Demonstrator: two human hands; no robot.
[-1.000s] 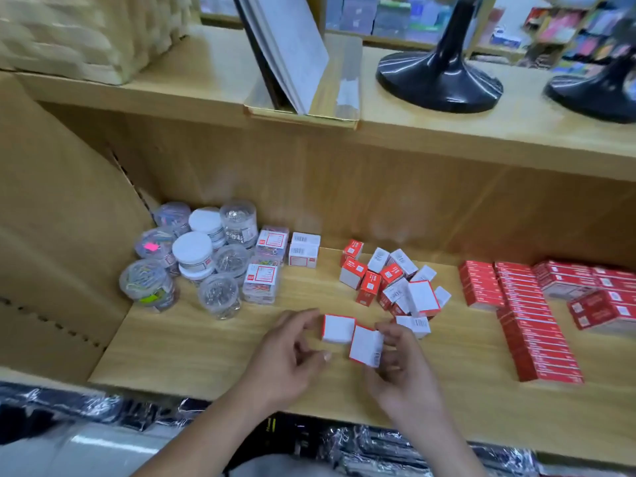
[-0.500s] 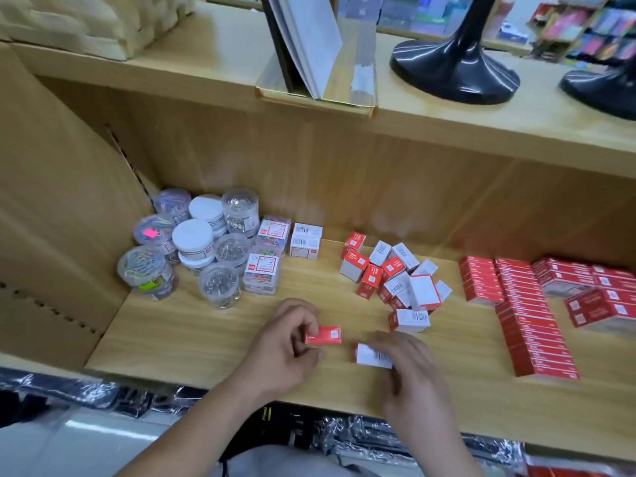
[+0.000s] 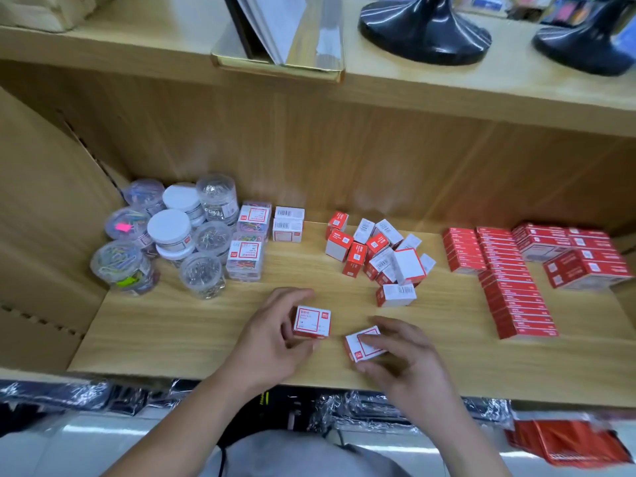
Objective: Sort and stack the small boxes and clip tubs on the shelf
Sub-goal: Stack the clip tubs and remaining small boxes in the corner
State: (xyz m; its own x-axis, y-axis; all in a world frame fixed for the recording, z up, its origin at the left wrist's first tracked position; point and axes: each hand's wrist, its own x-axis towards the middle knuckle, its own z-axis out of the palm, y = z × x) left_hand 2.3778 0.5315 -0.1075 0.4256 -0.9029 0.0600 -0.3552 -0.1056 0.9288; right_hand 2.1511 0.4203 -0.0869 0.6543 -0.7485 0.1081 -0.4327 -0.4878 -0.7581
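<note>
My left hand (image 3: 272, 339) grips a small red-and-white box (image 3: 312, 321) at the shelf's front middle, label face up. Just to its right, my right hand (image 3: 401, 359) holds a second small box (image 3: 363, 343), tilted, fingers curled round it. Behind them lies a loose heap of small red-and-white boxes (image 3: 377, 251), and one box (image 3: 395, 295) sits apart at the heap's front. Clear clip tubs (image 3: 172, 235) cluster at the back left, some stacked. Two clear square boxes (image 3: 247, 251) and a white box pair (image 3: 288, 223) stand beside the tubs.
Flat red boxes (image 3: 509, 280) lie in rows and stacks on the right of the wooden shelf (image 3: 192, 335). A cardboard wall (image 3: 44, 215) closes the left side. The upper shelf carries black stands (image 3: 423, 29) and a gold-edged holder (image 3: 292, 60).
Both hands have turned their boxes over: the left box now shows its white label face up, and the right box has been lifted and tilted off the shelf.
</note>
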